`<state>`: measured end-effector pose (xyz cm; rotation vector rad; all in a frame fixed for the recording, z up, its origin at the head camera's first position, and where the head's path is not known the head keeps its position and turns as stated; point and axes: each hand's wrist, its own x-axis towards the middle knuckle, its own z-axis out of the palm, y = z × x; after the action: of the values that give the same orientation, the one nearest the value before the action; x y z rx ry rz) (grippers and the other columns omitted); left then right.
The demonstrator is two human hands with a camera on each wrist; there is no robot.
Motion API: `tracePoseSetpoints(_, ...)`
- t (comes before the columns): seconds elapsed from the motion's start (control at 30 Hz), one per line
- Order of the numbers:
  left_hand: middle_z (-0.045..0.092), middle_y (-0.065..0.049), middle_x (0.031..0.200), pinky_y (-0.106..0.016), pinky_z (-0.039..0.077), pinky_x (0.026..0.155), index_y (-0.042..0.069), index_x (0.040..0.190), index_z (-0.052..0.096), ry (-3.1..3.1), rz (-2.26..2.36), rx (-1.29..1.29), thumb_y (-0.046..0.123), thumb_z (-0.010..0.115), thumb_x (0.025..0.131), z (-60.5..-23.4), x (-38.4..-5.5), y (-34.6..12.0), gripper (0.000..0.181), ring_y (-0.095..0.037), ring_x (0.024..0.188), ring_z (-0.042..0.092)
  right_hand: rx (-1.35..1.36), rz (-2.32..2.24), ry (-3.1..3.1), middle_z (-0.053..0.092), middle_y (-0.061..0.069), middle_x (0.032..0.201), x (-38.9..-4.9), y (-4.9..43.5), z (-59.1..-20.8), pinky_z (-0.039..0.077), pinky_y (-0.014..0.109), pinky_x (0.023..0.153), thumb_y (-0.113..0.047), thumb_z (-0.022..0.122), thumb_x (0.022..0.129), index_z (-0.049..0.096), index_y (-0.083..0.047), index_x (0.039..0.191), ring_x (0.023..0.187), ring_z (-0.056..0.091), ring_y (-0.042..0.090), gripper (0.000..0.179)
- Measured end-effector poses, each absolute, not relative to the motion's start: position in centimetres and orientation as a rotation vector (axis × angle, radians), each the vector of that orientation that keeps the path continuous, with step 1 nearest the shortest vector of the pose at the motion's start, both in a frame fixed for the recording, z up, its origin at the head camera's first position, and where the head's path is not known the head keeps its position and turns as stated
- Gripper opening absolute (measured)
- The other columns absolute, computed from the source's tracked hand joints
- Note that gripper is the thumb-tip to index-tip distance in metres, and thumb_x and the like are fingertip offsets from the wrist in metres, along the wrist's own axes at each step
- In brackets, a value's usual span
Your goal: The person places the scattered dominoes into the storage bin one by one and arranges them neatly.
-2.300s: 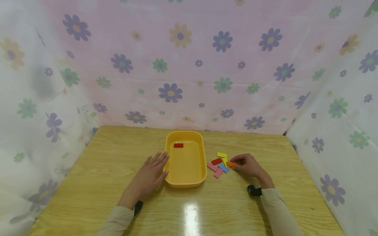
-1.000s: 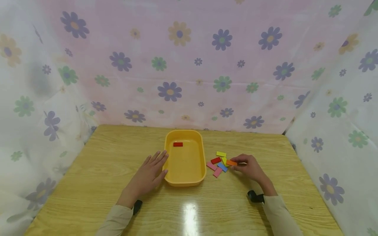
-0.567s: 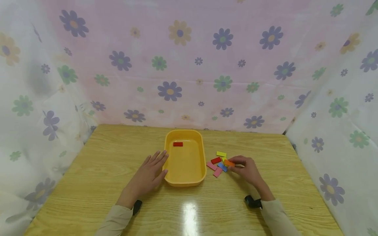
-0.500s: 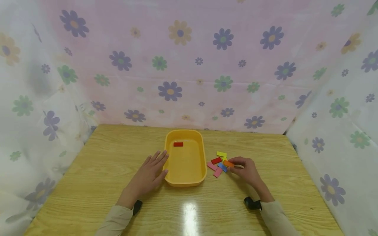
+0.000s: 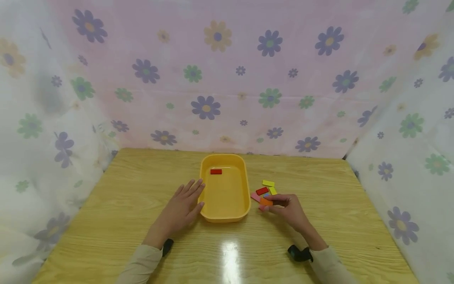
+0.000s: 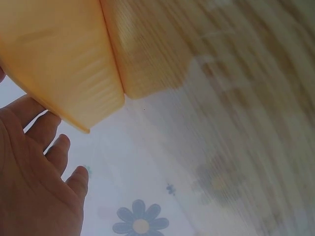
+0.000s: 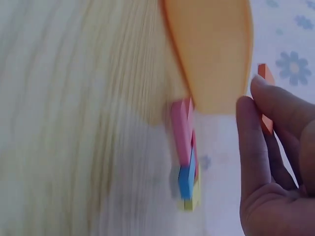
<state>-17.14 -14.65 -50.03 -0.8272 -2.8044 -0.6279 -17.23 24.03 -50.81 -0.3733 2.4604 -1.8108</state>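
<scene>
An orange block is pinched between the thumb and fingers of my right hand, above the pile beside the yellow tray. In the right wrist view the orange block is held up off the table. My left hand lies with straight fingers against the left rim of the yellow tray; the left wrist view shows its fingers at the tray's edge. One red block lies inside the tray near its far end. Pink blocks, a blue block, a red block and yellow blocks lie under and beyond my right hand.
The wooden table is walled by flower-printed sheets at the back and both sides. A bright glare shows on the table's near part. Dark wrist cameras hang at both wrists.
My right hand has carried the orange block left and toward me, from the pile's right edge to over the blue and pink blocks. The left hand stays at the tray.
</scene>
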Motion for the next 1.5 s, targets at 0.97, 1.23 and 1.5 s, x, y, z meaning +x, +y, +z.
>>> tracePoseSetpoints(0.97, 0.031, -0.009, 0.165, -0.057, 0.018, 0.125, 0.006, 0.158, 0.035, -2.848, -0.612, -0.82, 0.036, 0.051, 0.107, -49.4, -17.0, -14.6, 0.062, -0.032, 0.155, 0.023, -0.238, -2.227, 2.035, 0.076, -0.001, 0.11, -15.1, 18.4, -50.3, 0.062, 0.025, 0.073, 0.0, 0.072, 0.092, 0.064, 0.019, 0.12, 0.09, 0.074, 0.011, 0.035)
tracePoseSetpoints(1.23, 0.031, -0.008, 0.166, -0.057, 0.018, 0.125, 0.007, 0.158, 0.035, -2.843, -0.625, -0.819, 0.036, 0.051, 0.107, -49.6, -17.0, -14.5, 0.062, -0.032, 0.155, 0.023, -0.167, -2.247, 2.083, 0.074, 0.001, 0.103, -15.1, 17.4, -50.0, 0.062, 0.025, 0.07, 0.001, 0.074, 0.09, 0.06, 0.012, 0.131, 0.087, 0.073, 0.011, 0.045)
tracePoseSetpoints(1.5, 0.03, -0.008, 0.166, -0.057, 0.018, 0.125, 0.007, 0.159, 0.035, -2.845, -0.611, -0.815, 0.036, 0.051, 0.107, -49.6, -17.0, -14.6, 0.062, -0.032, 0.155, 0.022, -0.113, -2.25, 2.102, 0.074, 0.007, 0.104, -16.2, 15.8, -48.3, 0.062, 0.026, 0.068, -0.002, 0.077, 0.089, 0.057, 0.006, 0.136, 0.085, 0.073, 0.013, 0.052)
